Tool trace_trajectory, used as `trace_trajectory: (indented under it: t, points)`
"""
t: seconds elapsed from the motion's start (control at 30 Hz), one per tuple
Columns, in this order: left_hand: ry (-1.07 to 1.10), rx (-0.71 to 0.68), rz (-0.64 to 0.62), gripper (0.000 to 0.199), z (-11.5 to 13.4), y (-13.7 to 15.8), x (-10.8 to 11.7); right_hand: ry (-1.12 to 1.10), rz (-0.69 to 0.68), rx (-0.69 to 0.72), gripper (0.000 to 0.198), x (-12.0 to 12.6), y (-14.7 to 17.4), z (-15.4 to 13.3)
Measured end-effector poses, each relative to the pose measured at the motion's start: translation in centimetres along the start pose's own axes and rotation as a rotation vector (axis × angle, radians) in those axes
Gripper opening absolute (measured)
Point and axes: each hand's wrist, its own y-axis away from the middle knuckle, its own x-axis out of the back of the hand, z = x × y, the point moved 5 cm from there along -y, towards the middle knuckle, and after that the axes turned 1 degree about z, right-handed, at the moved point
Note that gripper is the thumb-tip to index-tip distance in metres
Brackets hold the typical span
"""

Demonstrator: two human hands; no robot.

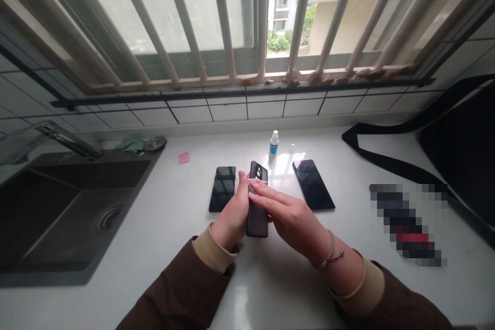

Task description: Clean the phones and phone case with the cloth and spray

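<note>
Left hand point(233, 211) clasps the phone point(258, 221), right hand point(292, 212) lays fingers across it; pinching or not, can't tell!

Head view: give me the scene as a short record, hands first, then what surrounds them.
left hand: grips a black phone, camera side up
right hand: fingers over the phone
at fingertips: small white item, unclear
left of phone: dark-screened device
right of phone: dark tablet-like device
beyond: upright white bottle
far left: sink
right side: pixelated patch, unreadable
</note>
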Motion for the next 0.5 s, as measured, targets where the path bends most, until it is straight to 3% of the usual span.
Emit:
trace_trajectory:
  t: [0.2,0.37,0.43,0.5]
  points:
    - [-0.034,0.061,0.063,0.098,2.0,0.7,0.4,-0.143,-0.119,0.120,0.057,-0.2,0.0,-1.7]
    - [0.061,0.001,0.121,0.097,3.7,0.7,1.1,-0.239,-0.132,0.140,0.053,0.2,-0.1,-2.5]
    - [0.103,-0.063,0.157,0.089,4.6,0.7,1.3,-0.285,-0.125,0.095,0.056,0.4,-0.1,-2.6]
    - [0.134,-0.163,0.192,0.079,5.5,0.8,1.4,-0.398,-0.074,-0.051,0.058,0.6,-0.1,-2.2]
